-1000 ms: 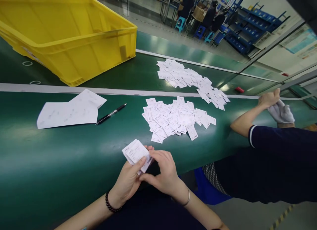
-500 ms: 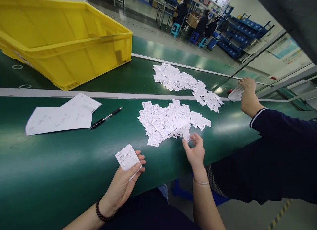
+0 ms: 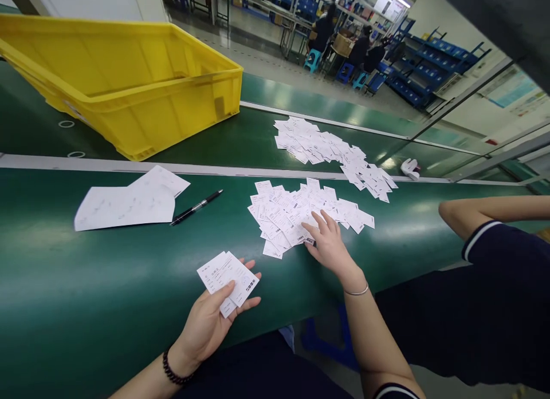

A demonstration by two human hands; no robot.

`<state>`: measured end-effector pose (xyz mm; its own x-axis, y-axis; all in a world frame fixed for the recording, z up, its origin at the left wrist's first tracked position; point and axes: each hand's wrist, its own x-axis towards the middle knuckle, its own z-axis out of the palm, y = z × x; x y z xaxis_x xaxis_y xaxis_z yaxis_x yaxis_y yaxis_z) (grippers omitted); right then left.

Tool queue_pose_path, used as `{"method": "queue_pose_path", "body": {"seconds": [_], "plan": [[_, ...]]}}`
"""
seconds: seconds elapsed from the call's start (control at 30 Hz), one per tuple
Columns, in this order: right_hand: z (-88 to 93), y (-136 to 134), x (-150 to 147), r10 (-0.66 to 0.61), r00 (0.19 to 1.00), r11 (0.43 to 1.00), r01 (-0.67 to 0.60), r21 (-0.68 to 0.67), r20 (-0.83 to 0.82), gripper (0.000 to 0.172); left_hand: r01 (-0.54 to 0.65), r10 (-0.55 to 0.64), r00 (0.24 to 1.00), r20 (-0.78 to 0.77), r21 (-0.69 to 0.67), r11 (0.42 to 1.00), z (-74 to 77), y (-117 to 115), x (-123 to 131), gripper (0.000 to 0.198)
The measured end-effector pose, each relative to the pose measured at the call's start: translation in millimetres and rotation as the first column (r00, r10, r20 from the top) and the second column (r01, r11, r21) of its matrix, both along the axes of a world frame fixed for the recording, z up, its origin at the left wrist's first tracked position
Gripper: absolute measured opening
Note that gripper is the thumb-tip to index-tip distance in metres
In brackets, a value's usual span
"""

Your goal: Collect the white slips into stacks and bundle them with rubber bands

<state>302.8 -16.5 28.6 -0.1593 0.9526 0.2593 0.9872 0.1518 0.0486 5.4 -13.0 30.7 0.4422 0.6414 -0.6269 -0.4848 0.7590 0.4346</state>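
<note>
My left hand (image 3: 210, 322) holds a small stack of white paper slips (image 3: 227, 276) over the near edge of the green belt, thumb on top. My right hand (image 3: 329, 241) lies with fingers stretched out on the near pile of white slips (image 3: 296, 213), touching slips at its front edge. A second pile of slips (image 3: 330, 150) is spread farther back on the belt.
A large yellow crate (image 3: 129, 84) stands at the back left. White sheets (image 3: 129, 201) and a black pen (image 3: 196, 207) lie left of the near pile. A co-worker's arm in a dark sleeve (image 3: 490, 221) rests at the right. A small white object (image 3: 410, 168) lies beyond it.
My right hand left the held stack, reached out to the near pile and now lies flat on it. The co-worker's hand drew back from the belt's far side, leaving the white object there.
</note>
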Motion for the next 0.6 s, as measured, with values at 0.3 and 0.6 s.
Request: {"method": "queue_pose_path", "body": {"seconds": [0.3, 0.6], "plan": [[-14.0, -14, -22, 0.156, 0.979, 0.863, -0.069, 0.501, -0.134, 0.012, 0.058, -0.058, 0.998, 0.0, 0.032, 0.998, -5.9, -2, 14, 0.034], [-13.8, -22, -94, 0.479, 0.859, 0.84, -0.387, 0.38, -0.183, 0.026, -0.017, 0.017, 0.999, 0.042, 0.004, 1.0, -0.5, 2, 25, 0.036]]}}
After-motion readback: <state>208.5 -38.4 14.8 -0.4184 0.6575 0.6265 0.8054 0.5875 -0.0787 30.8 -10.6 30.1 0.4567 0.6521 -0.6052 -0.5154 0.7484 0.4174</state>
